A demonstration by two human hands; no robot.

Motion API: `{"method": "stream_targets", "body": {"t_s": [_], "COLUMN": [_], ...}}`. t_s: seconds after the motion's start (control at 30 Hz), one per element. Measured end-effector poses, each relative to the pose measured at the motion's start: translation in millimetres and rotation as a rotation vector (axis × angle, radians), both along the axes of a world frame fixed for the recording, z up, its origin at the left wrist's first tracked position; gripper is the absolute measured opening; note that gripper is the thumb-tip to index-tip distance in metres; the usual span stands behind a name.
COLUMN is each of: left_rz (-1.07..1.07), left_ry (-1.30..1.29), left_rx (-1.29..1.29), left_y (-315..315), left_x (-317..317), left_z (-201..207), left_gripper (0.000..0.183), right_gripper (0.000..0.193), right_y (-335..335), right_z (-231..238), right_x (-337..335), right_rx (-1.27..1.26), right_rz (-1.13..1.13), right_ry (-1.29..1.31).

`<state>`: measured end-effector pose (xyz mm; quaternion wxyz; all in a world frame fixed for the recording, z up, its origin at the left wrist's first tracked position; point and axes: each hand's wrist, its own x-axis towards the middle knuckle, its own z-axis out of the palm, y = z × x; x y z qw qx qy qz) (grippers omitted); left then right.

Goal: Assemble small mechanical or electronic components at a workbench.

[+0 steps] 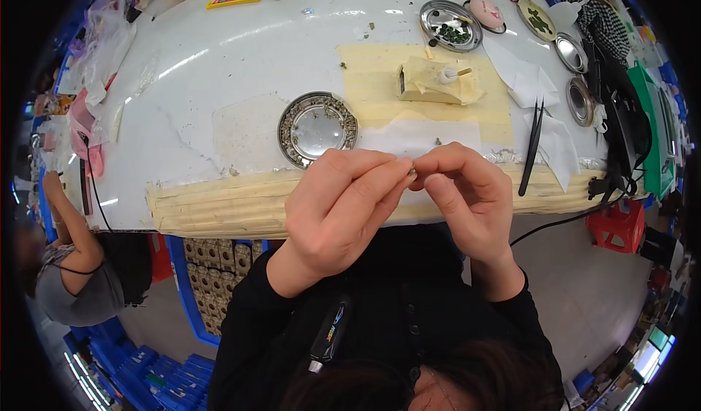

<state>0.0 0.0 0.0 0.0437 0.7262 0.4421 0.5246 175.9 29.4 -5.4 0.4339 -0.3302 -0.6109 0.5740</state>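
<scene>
Above the table's front edge, my left hand (339, 210) pinches a small, shiny brownish piece (412, 173) between thumb and fingertips. It is too small for me to tell its kind. From the other side, the fingertips of my right hand (475, 203) meet at the same piece, with the thumb bent close by. Just beyond my left hand sits a round metal dish (320, 132) with many tiny metallic bits around its inside. A tape-wrapped block (431, 82) holding a small white container (447, 75) stands farther back on yellowish tape.
Black tweezers (533, 148) lie right of my right hand on white paper (558, 148). Dishes of dark bits (451, 27) stand at the back right. A yellow cutter (234, 0) lies far left. Below the table is a blue crate (182, 287) of metal parts; another person (77, 272) sits left.
</scene>
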Motion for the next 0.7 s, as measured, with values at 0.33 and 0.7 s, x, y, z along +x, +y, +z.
{"method": "stream_targets", "body": {"t_s": [0.33,0.7], "left_rz": [0.03,0.041], "left_ry": [0.098,0.155], "left_rx": [0.07,0.007], "left_y": [1.7,-0.6], "left_x": [0.3,4.3], "left_z": [-3.3,-0.2], "left_gripper": [0.027,0.029], "right_gripper": [0.012,0.017], "right_y": [5.1,7.9], "right_z": [-0.3,2.2], "right_x": [-4.1,-5.6], "right_rx": [0.383,0.651], "right_rz": [-0.135,-0.235], "right_ry": [-0.14,-0.276]}}
